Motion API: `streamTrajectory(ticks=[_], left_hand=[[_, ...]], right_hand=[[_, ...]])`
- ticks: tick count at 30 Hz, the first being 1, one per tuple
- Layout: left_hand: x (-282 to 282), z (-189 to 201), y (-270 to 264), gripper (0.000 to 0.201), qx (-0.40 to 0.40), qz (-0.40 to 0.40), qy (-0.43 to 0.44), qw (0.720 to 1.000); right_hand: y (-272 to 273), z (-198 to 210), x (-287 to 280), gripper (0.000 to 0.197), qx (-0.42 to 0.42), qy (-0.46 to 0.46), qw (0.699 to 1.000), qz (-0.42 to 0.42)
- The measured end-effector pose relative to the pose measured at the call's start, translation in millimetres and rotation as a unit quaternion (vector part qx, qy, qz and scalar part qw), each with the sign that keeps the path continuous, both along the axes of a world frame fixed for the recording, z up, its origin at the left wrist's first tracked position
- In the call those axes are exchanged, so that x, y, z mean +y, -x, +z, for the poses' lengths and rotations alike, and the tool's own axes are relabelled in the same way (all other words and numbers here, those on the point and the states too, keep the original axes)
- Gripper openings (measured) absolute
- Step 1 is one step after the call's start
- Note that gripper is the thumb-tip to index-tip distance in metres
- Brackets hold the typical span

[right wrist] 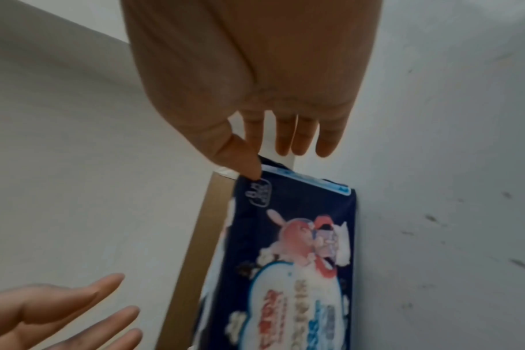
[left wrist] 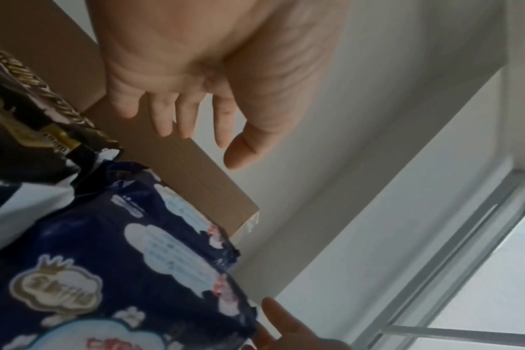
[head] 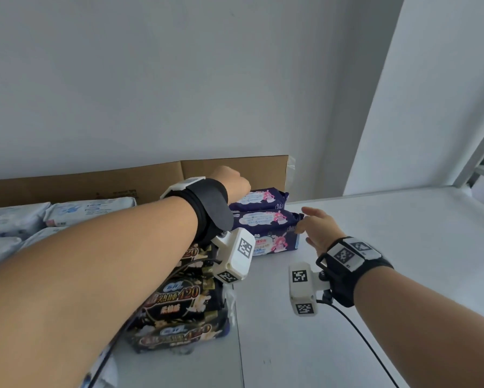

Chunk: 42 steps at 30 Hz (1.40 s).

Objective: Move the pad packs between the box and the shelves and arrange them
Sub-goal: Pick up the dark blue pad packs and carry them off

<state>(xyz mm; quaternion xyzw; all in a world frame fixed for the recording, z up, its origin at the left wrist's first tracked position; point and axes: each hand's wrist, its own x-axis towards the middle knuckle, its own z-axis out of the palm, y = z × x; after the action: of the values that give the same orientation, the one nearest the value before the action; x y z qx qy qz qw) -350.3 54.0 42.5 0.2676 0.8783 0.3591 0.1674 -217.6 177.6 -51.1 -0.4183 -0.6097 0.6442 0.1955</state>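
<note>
Fingers of both hands hang apart, right thumb (right wrist: 246,165) touching navy pack (right wrist: 288,260); black packs (head: 179,301) read "420".

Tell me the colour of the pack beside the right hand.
Dark blue pack with white clouds and pink figures, clearest in the right wrist view.

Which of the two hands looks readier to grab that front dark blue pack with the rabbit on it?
Likely the right hand: its thumb already touches the front navy pack at its corner. The left hand is open, farther back by the cardboard.
</note>
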Motion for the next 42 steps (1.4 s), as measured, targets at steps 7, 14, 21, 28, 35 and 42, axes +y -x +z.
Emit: streamTrajectory(ticks=[7, 14, 21, 28, 35, 42], left_hand=[[-48, 24, -47, 0.039, -0.036, 0.014, -0.197, 0.98], [-116, 35, -122, 0.028, -0.073, -0.009, -0.312, 0.947], [-159, 37, -232, 0.021, -0.137, -0.073, -0.322, 0.934], [-161, 23, -344, 0.024, -0.182, -0.133, -0.329, 0.917], [-134, -30, -482, 0.024, -0.258, -0.172, -0.256, 0.916], [-89, -113, -615, 0.019, -0.343, -0.106, -0.153, 0.921]], right_hand=[[-53, 32, -46, 0.05, 0.041, -0.102, 0.991, -0.078], [-151, 49, -133, 0.032, 0.093, -0.171, 0.975, -0.105], [-269, 51, -199, 0.026, 0.087, -0.17, 0.972, -0.136], [-400, 44, -223, 0.028, 0.069, -0.16, 0.966, -0.193], [-545, 8, -212, 0.036, 0.033, -0.111, 0.959, -0.257], [-704, -35, -174, 0.04, -0.039, -0.063, 0.965, -0.251]])
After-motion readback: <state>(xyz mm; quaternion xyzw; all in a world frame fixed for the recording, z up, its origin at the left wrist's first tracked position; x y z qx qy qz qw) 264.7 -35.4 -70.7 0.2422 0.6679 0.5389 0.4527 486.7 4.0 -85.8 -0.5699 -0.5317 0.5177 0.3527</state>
